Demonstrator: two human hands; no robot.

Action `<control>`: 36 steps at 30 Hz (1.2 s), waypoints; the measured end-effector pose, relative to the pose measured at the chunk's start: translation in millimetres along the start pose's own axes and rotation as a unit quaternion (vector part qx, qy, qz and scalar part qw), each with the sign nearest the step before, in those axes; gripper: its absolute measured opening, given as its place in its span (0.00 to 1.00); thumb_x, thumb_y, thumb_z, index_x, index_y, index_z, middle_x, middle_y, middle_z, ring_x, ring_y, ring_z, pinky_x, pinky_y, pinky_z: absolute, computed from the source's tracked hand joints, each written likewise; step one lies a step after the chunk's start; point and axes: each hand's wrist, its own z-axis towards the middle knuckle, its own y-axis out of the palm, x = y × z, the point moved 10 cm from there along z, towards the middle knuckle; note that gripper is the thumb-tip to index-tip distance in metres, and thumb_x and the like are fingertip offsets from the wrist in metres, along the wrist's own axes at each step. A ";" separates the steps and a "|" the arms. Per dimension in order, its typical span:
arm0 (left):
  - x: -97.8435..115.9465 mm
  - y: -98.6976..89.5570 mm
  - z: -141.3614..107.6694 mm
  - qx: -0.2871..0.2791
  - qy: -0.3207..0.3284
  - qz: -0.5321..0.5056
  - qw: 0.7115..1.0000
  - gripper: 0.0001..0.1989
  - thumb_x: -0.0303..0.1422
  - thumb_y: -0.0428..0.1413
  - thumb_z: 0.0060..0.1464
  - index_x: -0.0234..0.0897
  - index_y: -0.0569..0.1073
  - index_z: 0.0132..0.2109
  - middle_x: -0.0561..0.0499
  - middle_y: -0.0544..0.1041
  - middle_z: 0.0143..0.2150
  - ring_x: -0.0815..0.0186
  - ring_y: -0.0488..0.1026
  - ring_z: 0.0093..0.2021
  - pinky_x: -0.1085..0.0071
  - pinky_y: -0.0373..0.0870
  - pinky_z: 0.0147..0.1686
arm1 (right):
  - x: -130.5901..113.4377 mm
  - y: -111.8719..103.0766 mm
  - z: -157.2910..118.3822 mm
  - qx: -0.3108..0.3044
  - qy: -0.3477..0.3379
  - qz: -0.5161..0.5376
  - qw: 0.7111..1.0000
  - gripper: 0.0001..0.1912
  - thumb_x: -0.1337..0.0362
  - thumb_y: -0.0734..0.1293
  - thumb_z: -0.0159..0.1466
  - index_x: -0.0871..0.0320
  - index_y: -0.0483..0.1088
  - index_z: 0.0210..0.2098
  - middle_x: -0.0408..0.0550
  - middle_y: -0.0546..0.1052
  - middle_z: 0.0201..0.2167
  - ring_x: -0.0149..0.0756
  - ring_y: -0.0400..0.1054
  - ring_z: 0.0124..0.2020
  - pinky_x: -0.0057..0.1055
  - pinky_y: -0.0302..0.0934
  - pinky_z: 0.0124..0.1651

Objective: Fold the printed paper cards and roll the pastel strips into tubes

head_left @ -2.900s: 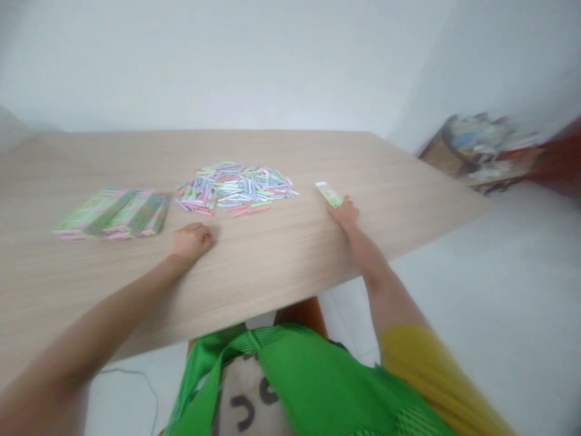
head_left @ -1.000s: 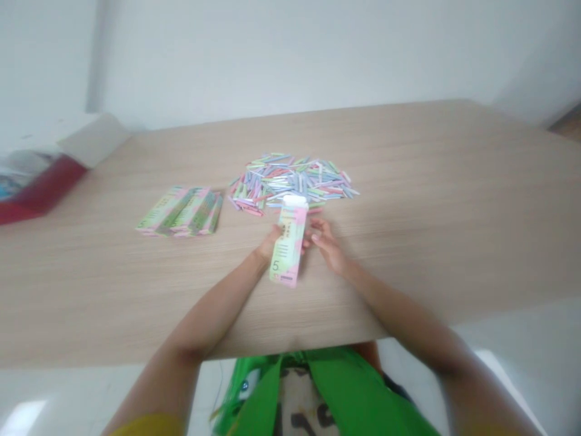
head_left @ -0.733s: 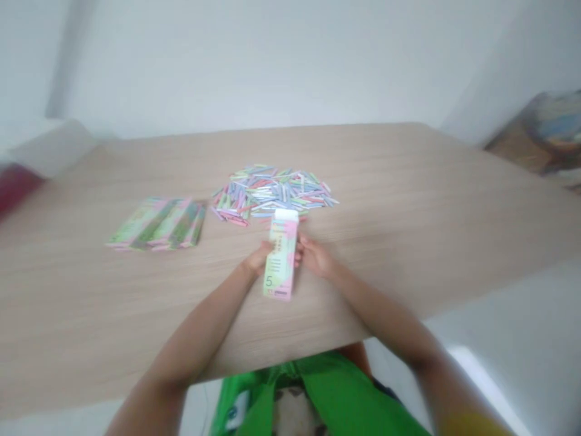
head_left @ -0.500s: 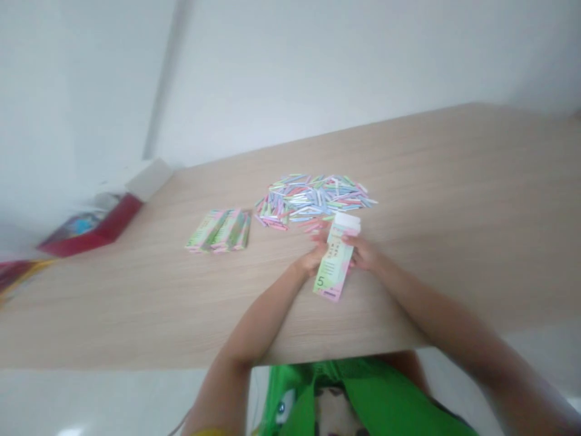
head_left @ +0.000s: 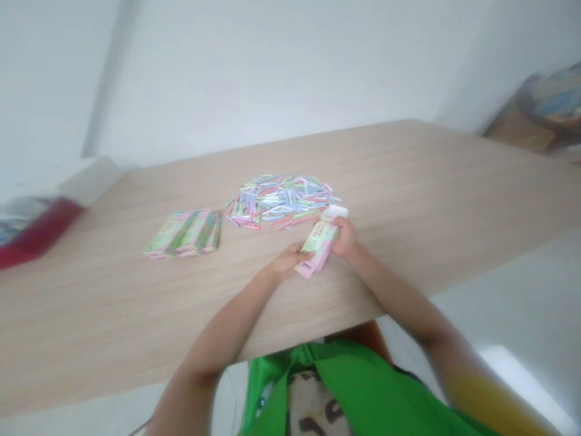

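Narrow pastel paperboard box point(head_left: 320, 247), green and pink, over the near half of the wooden table point(head_left: 408, 181); long axis slanted, white end point(head_left: 336, 212) toward the far right, pink end toward the near left. Contact with the tabletop impossible to tell. Right hand point(head_left: 345, 237) clamped around the upper part; left hand point(head_left: 288, 261) close by, fingertips point(head_left: 308, 256) pressed on the lower part. Just beyond the white end, a heap of pastel paper strips point(head_left: 279, 201); farther left, a stack of flat green-and-pink packets point(head_left: 184, 234); past the table's left end, a red box point(head_left: 31, 227).
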 end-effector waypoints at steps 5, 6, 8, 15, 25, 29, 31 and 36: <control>-8.6 -15.4 8.9 0.057 0.011 -0.065 0.996 0.20 0.34 0.69 0.46 0.28 0.77 0.45 0.42 0.82 0.40 0.64 0.79 0.35 0.70 0.74 0.39 | 1.6 14.3 -7.9 -0.056 -0.001 -0.022 0.998 0.17 0.59 0.67 0.48 0.53 0.69 0.38 0.47 0.80 0.38 0.46 0.74 0.45 0.45 0.71 0.47; -9.5 -14.8 8.8 0.057 0.005 -0.070 0.996 0.17 0.33 0.68 0.48 0.28 0.77 0.44 0.42 0.82 0.39 0.64 0.79 0.33 0.70 0.74 0.38 | 5.9 17.5 -9.9 -0.068 0.010 -0.014 0.998 0.17 0.59 0.68 0.48 0.52 0.68 0.38 0.46 0.80 0.39 0.46 0.74 0.46 0.45 0.71 0.46; -6.8 -10.9 7.2 0.051 0.000 -0.080 0.995 0.15 0.34 0.65 0.51 0.28 0.76 0.43 0.42 0.82 0.39 0.64 0.78 0.33 0.69 0.74 0.37 | 15.8 18.8 -10.9 -0.072 0.035 0.006 0.997 0.18 0.60 0.71 0.48 0.52 0.68 0.39 0.45 0.80 0.38 0.44 0.75 0.43 0.44 0.72 0.44; 12.8 3.4 -4.5 0.071 0.047 0.071 0.994 0.32 0.42 0.67 0.49 0.35 0.67 0.56 0.40 0.76 0.50 0.57 0.79 0.43 0.63 0.78 0.36 | 36.9 -21.3 5.9 0.064 0.082 -0.002 0.995 0.18 0.56 0.77 0.51 0.53 0.65 0.28 0.38 0.72 0.18 0.32 0.66 0.20 0.30 0.65 0.25; 20.3 3.1 -4.9 0.055 0.075 -0.082 0.992 0.22 0.37 0.62 0.53 0.32 0.71 0.53 0.42 0.78 0.48 0.62 0.77 0.41 0.64 0.72 0.47 | 22.1 9.6 -1.7 -0.062 0.043 0.074 0.994 0.18 0.48 0.69 0.61 0.54 0.70 0.40 0.45 0.82 0.36 0.39 0.76 0.35 0.30 0.68 0.25; 28.9 18.7 -10.3 -0.027 0.060 -0.233 0.970 0.20 0.36 0.56 0.58 0.30 0.73 0.55 0.38 0.77 0.52 0.60 0.76 0.46 0.65 0.69 0.50 | 5.2 23.7 -3.4 -0.133 0.021 0.085 0.987 0.20 0.49 0.68 0.61 0.53 0.70 0.47 0.46 0.82 0.42 0.42 0.75 0.45 0.36 0.73 0.38; 22.4 29.8 -12.5 -0.064 0.026 -0.254 0.965 0.22 0.37 0.54 0.57 0.28 0.72 0.55 0.36 0.78 0.50 0.60 0.76 0.40 0.60 0.69 0.49 | -4.7 27.0 -6.8 -0.156 0.003 0.082 0.984 0.21 0.51 0.69 0.59 0.51 0.70 0.49 0.45 0.81 0.47 0.43 0.73 0.54 0.39 0.72 0.50; 0.3 51.8 -13.2 -0.107 -0.038 -0.257 0.960 0.24 0.38 0.52 0.54 0.25 0.74 0.52 0.34 0.79 0.44 0.60 0.73 0.32 0.55 0.69 0.46 | -20.7 40.0 -26.4 -0.228 -0.014 0.072 0.971 0.29 0.52 0.73 0.53 0.47 0.67 0.53 0.46 0.76 0.57 0.47 0.65 0.63 0.45 0.69 0.55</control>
